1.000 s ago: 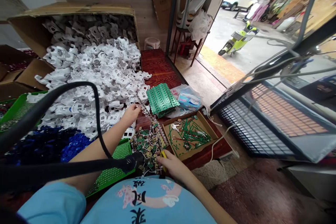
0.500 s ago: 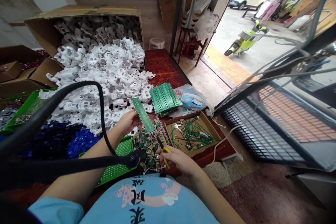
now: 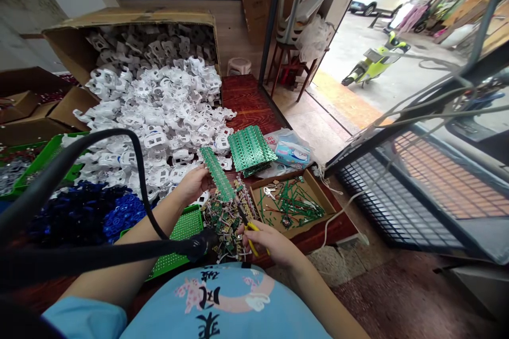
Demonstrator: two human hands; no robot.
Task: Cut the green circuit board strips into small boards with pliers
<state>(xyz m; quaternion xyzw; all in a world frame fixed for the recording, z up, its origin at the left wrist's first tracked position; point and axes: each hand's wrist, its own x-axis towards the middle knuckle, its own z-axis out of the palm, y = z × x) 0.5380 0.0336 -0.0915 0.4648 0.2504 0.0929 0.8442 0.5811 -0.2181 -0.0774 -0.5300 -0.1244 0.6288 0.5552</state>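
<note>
My left hand (image 3: 195, 184) is closed on the left edge of a long green circuit board panel (image 3: 218, 174), which it holds tilted above a heap of small wired circuit boards (image 3: 228, 233). In my right hand (image 3: 264, 241) is a pair of pliers or cutters with yellow handles (image 3: 251, 229). Their dark jaws point up and left, close to the panel's lower end; whether they touch it I cannot tell. Beyond the panel lies a stack of similar green panels (image 3: 251, 149).
White plastic shells (image 3: 159, 106) spill from a cardboard box (image 3: 131, 15). A shallow carton (image 3: 294, 228) of green strips and keys stands at the right. A green basket (image 3: 175, 254), blue parts (image 3: 123, 214) and a tissue pack (image 3: 292, 153) lie around. A black flexible arm (image 3: 143, 169) crosses the left side.
The view has shifted very slightly. Both hands keep their holds on the panel and the yellow-handled tool, with hardly any visible movement.
</note>
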